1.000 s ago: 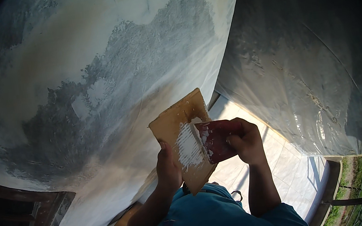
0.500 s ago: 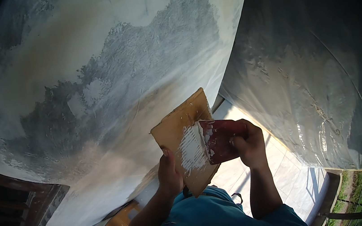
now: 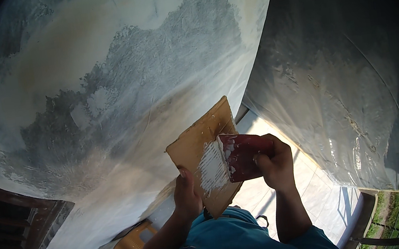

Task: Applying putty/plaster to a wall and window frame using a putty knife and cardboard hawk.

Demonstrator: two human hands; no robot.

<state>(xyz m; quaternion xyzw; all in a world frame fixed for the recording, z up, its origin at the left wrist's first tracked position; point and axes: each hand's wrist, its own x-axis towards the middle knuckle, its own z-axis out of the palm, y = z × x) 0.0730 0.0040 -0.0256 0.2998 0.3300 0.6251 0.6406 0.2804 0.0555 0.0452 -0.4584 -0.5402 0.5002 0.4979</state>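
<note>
My left hand point(image 3: 186, 194) grips a brown, flat board point(image 3: 196, 142), which looks like cardboard, by its left edge with the thumb on top. White filler point(image 3: 211, 170), combed into ridges, lies on the middle of the board. My right hand point(image 3: 277, 164) is closed around a dark red, flat putty spreader point(image 3: 247, 156) smeared with white. The spreader's left edge rests against or just over the board, beside the filler. Ahead and to the left rises a wall point(image 3: 161, 54) with a rough grey area surrounded by white coating.
Translucent plastic sheeting point(image 3: 324, 84) hangs on the right. A brown wooden window frame point(image 3: 43, 228) is at lower left, with a yellow-orange stool or chair point(image 3: 134, 241) below the wall. Pale floor tiles point(image 3: 298, 202) lie below; a dark railing point(image 3: 393, 237) and grass are at lower right.
Almost nothing differs. The board and spreader have shifted very slightly, and my hands keep the same grip on them. The view has moved a little.
</note>
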